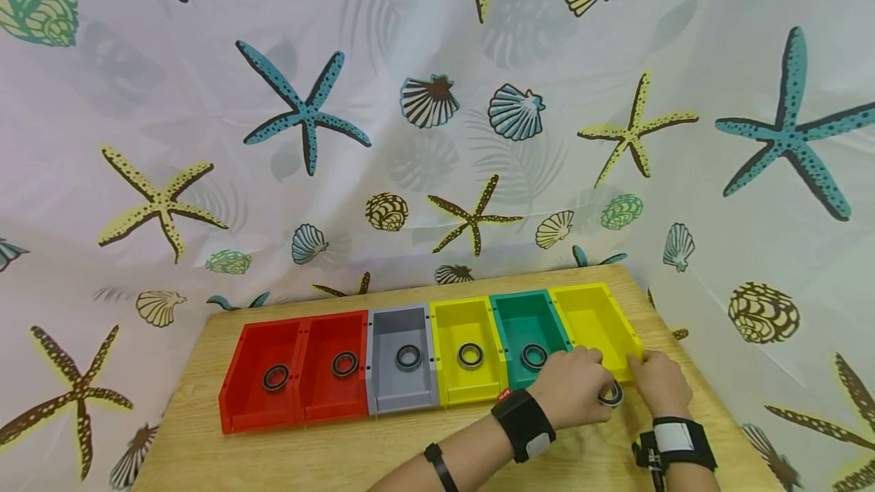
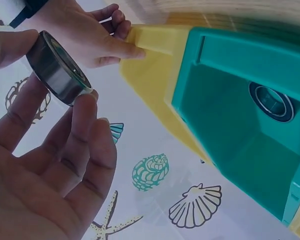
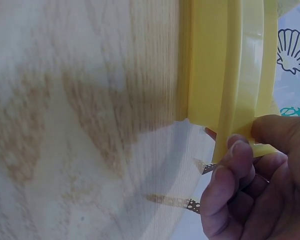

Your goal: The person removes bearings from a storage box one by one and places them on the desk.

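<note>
My left hand (image 1: 573, 392) pinches a ball bearing (image 2: 60, 69) between thumb and fingertips, its metal side turned to the left wrist camera. In the head view that bearing shows just right of the fingers, near the front of the rightmost yellow bin (image 1: 593, 317). My right hand (image 1: 660, 384) grips the front right corner of this bin; in the right wrist view the thumb lies on one side of the yellow rim (image 3: 245, 75) and the fingers on the other. No bearing shows in the visible part of that bin.
Left of it stand a green bin (image 1: 526, 310), another yellow bin (image 1: 465, 317), a grey bin (image 1: 399, 325) and two red bins (image 1: 335, 393), each with one bearing inside. All sit in a row on a wooden table (image 1: 328, 462), before a patterned curtain (image 1: 383, 173).
</note>
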Available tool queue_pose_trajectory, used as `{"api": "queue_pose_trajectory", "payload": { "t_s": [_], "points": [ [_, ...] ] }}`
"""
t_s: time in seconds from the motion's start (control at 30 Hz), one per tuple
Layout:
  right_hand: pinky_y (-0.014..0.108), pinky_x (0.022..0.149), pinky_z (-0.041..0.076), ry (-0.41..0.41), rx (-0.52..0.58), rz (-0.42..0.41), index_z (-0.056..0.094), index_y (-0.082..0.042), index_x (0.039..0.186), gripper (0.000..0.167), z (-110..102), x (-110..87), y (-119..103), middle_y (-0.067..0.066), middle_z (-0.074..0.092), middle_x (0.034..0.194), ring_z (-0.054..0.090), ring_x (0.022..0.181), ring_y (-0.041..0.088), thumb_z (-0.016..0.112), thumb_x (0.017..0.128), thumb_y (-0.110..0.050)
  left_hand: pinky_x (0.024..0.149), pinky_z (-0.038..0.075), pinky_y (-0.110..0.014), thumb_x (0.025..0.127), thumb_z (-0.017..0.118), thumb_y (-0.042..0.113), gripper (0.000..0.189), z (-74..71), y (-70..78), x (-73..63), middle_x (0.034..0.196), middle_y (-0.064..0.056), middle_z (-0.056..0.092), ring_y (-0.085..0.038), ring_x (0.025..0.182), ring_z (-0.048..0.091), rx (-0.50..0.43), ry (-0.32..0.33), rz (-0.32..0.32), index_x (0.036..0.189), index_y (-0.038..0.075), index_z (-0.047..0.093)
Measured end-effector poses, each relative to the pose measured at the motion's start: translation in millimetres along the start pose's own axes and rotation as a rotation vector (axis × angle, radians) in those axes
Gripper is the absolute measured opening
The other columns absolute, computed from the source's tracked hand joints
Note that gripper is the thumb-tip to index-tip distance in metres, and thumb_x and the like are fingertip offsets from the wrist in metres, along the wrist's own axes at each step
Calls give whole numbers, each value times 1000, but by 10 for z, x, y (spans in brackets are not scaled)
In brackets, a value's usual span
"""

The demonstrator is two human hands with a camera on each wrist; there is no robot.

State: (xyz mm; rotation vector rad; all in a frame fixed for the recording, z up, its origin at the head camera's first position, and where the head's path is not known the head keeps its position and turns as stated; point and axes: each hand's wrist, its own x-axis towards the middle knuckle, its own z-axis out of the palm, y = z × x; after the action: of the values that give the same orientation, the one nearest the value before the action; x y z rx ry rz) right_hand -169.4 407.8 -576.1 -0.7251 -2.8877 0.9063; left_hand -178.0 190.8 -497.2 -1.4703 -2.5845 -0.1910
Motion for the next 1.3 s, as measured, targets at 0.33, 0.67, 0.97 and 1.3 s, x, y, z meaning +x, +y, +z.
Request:
{"api": "queue_pose_trajectory", "payload": {
  "t_s": [0.33, 0.67, 0.97, 1.3],
  "points": [
    [33, 51, 33, 2, -18, -10, 48, -10, 72, 38, 14, 15, 18, 4, 43, 63, 45, 56, 20, 52, 105, -29, 55, 29, -14, 86, 84, 33, 23, -13, -94, 50, 72, 11, 44, -3, 65, 39, -137, 13, -91, 73, 26, 66],
    [34, 52, 34, 0, -21, -12, 54, -6, 77, 36, -8, 2, -17, 5, 47, 66, 48, 59, 22, 52, 105, -28, 56, 32, -14, 87, 83, 30, 15, 32, -138, 97, 76, 9, 50, -2, 63, 40, -182, 44, -164, 79, 22, 73],
    [34, 53, 34, -9, -16, -3, 53, -7, 76, 36, -22, -12, -34, 5, 45, 66, 47, 60, 21, 51, 105, -29, 54, 30, -16, 87, 81, 28, 27, 118, -167, 157, 76, 8, 46, -4, 60, 39, -183, 69, -205, 68, 22, 63],
    [35, 55, 34, -11, -10, 7, 53, -7, 77, 36, -15, -12, -15, 6, 46, 67, 48, 61, 23, 51, 105, -30, 51, 26, -19, 86, 79, 26, 36, 114, -171, 262, 77, 6, 45, -6, 57, 35, -188, 65, -243, 62, 22, 53]
  ]
}}
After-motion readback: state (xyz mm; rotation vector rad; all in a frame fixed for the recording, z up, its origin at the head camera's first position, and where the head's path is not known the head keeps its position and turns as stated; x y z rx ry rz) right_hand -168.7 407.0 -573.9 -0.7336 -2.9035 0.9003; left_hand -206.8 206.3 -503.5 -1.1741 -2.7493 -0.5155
